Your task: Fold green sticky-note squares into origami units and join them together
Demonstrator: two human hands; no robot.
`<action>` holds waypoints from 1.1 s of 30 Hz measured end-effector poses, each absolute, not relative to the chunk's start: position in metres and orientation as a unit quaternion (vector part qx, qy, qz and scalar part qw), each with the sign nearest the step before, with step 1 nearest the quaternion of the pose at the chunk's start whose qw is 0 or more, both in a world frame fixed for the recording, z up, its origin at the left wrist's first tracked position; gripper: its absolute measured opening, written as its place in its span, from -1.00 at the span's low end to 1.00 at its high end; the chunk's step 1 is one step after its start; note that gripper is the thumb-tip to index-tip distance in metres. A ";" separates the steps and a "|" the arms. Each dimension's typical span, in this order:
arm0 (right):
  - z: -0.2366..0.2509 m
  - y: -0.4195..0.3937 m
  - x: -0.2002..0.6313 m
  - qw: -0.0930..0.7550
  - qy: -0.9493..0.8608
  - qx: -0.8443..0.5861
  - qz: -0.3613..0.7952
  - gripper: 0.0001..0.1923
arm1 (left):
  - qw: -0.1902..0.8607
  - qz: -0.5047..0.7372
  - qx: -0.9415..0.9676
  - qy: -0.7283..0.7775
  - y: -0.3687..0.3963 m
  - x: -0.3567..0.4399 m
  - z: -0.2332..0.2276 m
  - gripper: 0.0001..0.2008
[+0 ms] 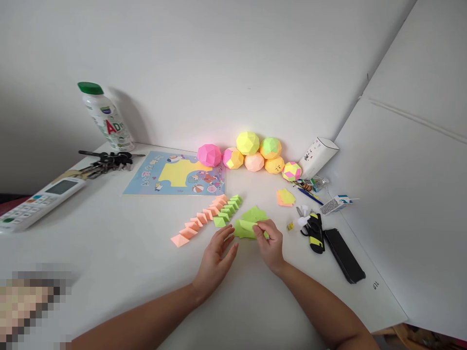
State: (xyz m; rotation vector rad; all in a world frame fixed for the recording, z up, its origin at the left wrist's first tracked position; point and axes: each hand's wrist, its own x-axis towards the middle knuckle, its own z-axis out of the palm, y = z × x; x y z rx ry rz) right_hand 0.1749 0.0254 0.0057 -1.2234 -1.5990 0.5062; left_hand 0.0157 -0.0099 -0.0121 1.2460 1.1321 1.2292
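Observation:
My right hand [270, 245] pinches the edge of a light green paper sheet [243, 227] between thumb and fingers, and part of that sheet is curled or folded. More green paper [254, 214] lies just behind it on the white table. To the left, my left hand [218, 257] has its thumb and fingers apart, fingertips close to the sheet's left edge; whether they touch it I cannot tell. Beyond my left hand stretch a row of folded peach paper pieces [199, 221] and a shorter row of folded green pieces [228, 210].
Several faceted paper balls [248, 143] line the wall. A blue booklet [146, 182], a bottle [107, 116], keys [109, 160] and a white remote [44, 201] occupy the left. Rightward are loose paper slips [285, 197], a black-yellow cutter [315, 234], a black phone [345, 255] and a small box [333, 205].

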 end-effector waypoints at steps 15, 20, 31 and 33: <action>-0.004 0.014 0.173 0.435 -0.708 -0.393 0.393 -0.68 | 0.709 0.433 0.358 0.427 0.007 0.006 0.001 -0.70; -0.003 0.019 0.178 0.385 -0.794 -0.346 0.319 -0.63 | 0.726 0.434 0.333 0.416 0.013 0.003 0.001 -0.72; -0.001 0.023 0.169 0.438 -0.713 -0.405 0.369 -0.84 | 0.698 0.420 0.387 0.431 0.007 0.008 0.005 -0.69; 0.001 0.023 0.169 0.436 -0.679 -0.410 0.425 -0.84 | 0.693 0.423 0.395 0.430 0.006 0.007 0.006 -0.68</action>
